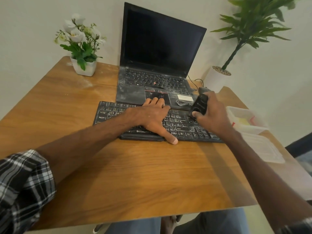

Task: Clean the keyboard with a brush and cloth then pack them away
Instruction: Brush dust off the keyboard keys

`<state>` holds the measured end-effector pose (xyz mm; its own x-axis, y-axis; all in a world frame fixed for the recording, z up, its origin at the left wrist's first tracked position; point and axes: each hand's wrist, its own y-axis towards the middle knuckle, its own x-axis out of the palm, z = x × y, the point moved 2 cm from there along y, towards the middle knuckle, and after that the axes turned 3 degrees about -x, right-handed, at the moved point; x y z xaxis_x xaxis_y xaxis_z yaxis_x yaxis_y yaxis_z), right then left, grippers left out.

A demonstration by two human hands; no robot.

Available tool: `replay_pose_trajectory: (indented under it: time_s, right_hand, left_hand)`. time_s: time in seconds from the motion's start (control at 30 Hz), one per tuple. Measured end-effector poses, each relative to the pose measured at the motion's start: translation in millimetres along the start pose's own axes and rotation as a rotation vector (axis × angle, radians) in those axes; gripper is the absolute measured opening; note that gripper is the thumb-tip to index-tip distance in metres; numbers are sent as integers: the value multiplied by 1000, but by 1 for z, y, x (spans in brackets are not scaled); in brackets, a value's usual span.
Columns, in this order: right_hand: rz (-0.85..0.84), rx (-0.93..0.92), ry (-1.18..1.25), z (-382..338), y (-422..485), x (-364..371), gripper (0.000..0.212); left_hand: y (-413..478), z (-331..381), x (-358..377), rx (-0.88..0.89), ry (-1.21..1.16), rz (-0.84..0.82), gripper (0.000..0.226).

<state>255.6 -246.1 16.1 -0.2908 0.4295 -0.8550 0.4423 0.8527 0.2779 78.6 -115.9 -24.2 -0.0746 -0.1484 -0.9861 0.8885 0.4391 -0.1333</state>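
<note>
A black dusty keyboard (pixel 114 114) lies on the wooden table in front of the laptop. My left hand (pixel 152 115) rests flat on the keyboard's middle, fingers straight, thumb reaching over its front edge. My right hand (pixel 212 115) grips a black brush (pixel 200 104) over the keyboard's right part, the thumb on its lower end. I cannot see bristles clearly. A yellow cloth (pixel 244 121) lies inside the clear plastic box (pixel 236 110) to the right.
An open, dust-covered laptop (pixel 157 65) stands behind the keyboard, a cable (pixel 194 81) at its right. A white flower pot (pixel 84 66) sits back left, a potted plant (pixel 219 76) back right. The box lid (pixel 263 147) lies near the table's right edge.
</note>
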Motion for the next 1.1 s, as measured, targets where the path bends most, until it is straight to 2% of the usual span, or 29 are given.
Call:
replay_pose_trajectory:
  time_s: [0.17, 0.27, 0.37, 0.63, 1.1]
  right_hand:
    - [-33, 23, 119, -6, 6, -5, 68]
    - [-53, 48, 81, -4, 6, -8, 68]
    - [2, -6, -45, -13, 14, -10, 64]
    - [48, 16, -48, -11, 12, -3, 65]
    - [67, -46, 127, -21, 2, 13, 71]
  left_hand:
    - [0, 0, 0, 1, 14, -1, 144]
    - [0, 0, 0, -1, 10, 7, 143]
    - [0, 2, 1, 5, 16, 16, 144]
    - [0, 2, 1, 4, 9, 21, 141]
    - [-41, -28, -14, -56, 151, -36, 154]
